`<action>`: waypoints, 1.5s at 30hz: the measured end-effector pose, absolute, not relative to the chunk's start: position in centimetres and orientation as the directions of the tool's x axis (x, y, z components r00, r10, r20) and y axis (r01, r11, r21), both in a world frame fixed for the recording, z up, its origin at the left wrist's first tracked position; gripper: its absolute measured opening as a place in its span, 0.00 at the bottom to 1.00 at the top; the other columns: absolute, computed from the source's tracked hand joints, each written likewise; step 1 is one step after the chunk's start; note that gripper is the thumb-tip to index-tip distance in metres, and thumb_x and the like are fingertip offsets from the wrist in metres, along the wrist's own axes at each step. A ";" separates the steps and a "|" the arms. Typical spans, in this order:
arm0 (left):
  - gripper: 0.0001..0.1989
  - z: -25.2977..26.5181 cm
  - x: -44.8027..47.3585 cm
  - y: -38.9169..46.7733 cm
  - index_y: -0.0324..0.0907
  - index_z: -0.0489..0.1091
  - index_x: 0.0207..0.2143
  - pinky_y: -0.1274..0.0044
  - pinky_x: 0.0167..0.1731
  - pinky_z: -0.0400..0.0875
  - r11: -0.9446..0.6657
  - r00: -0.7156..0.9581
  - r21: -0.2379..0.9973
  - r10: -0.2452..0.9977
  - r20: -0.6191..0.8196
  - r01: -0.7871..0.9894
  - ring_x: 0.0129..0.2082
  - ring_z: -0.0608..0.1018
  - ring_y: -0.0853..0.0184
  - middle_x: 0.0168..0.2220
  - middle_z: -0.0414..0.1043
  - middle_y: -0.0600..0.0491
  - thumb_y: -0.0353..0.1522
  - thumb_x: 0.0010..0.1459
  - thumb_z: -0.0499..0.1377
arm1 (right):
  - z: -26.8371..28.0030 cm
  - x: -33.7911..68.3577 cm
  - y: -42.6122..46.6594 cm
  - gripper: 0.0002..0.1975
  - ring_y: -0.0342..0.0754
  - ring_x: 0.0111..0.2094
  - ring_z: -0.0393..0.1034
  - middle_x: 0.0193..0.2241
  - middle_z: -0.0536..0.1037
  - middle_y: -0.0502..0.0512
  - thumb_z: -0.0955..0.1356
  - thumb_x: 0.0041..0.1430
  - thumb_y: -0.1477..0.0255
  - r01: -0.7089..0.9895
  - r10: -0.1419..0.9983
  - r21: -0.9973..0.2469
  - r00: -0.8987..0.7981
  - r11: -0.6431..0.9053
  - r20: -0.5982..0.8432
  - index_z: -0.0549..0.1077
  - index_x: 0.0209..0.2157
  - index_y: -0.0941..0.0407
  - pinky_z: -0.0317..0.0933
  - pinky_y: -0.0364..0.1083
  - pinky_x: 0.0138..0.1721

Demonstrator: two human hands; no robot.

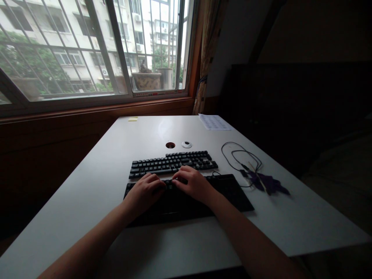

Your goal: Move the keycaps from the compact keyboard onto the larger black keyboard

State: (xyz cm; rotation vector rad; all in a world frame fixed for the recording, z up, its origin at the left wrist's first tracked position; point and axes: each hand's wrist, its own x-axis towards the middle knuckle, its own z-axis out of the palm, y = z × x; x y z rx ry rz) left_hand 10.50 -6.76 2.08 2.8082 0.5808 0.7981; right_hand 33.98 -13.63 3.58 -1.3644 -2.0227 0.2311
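Note:
A black keyboard [186,209] lies near me on the white desk, its lower part dark and apparently bare of keycaps. Just behind it, loose black keycaps [157,164] are laid out in rows like a keyboard's layout. My left hand [147,189] rests over the keyboard's upper left, fingers curled together near a few keycaps [169,184] at its top edge; what they hold is hidden. My right hand [194,183] is at the top middle, thumb and forefinger pinched on what looks like a small keycap.
Right of the keyboard lie a looped black cable [232,155] and a dark purple cloth [269,184] with thin sticks. Behind the keycaps are a round desk hole [170,145] and a white ring-shaped cover [186,144]. Papers [215,122] and yellow notes [133,119] lie at the far edge.

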 end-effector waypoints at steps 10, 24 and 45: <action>0.12 2.5 10.3 -7.0 0.49 0.77 0.48 0.74 0.38 0.73 -0.955 0.828 0.230 0.280 0.485 0.188 0.37 0.73 0.66 0.38 0.73 0.50 0.29 0.67 0.56 | 2.5 33.6 -13.4 0.06 0.52 0.45 0.68 0.39 0.75 0.55 0.72 0.60 0.70 0.782 0.889 -0.476 -0.209 0.402 0.407 0.77 0.41 0.53 0.64 0.52 0.50; 0.12 2.6 10.5 -6.9 0.49 0.78 0.47 0.74 0.38 0.72 -0.944 0.832 0.277 0.294 0.471 0.177 0.37 0.72 0.66 0.37 0.72 0.50 0.30 0.66 0.57 | 2.5 33.7 -13.1 0.05 0.51 0.44 0.68 0.37 0.75 0.53 0.74 0.58 0.70 0.760 0.937 -0.568 -0.156 0.316 0.312 0.79 0.38 0.53 0.62 0.50 0.47; 0.12 1.4 10.5 -6.3 0.49 0.77 0.48 0.74 0.38 0.72 -0.948 0.819 0.286 0.272 0.505 0.138 0.37 0.71 0.65 0.38 0.71 0.50 0.29 0.67 0.57 | 2.4 33.7 -12.8 0.05 0.50 0.43 0.68 0.36 0.75 0.52 0.75 0.57 0.70 0.753 0.952 -0.597 -0.131 0.277 0.276 0.79 0.36 0.53 0.61 0.48 0.46</action>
